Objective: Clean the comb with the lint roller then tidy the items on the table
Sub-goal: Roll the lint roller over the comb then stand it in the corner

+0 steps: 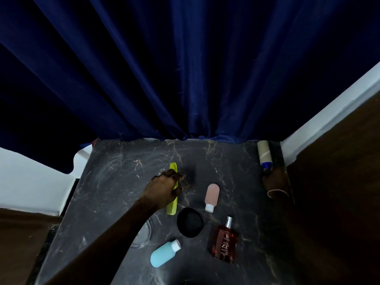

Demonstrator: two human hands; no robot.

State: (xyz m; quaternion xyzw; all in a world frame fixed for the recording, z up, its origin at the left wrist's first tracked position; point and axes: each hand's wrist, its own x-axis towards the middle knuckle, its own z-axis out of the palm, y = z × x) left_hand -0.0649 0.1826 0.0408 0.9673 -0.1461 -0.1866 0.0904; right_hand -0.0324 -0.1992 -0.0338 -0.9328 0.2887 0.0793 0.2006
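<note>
A yellow-green comb (172,204) lies lengthwise on the dark marble table (115,177), left of centre. My left hand (163,187) rests over its middle with the fingers curled around it. At the table's far right edge my right hand (274,179) grips the blue handle of the lint roller (264,154), whose pale roll points away from me. The two hands are far apart.
A pink bottle (212,196), a round black lid or dish (190,222), a red perfume bottle (225,243) and a light blue bottle (164,254) lie nearer me. A clear glass dish (144,236) sits under my left forearm. A dark blue curtain (185,68) hangs behind the table.
</note>
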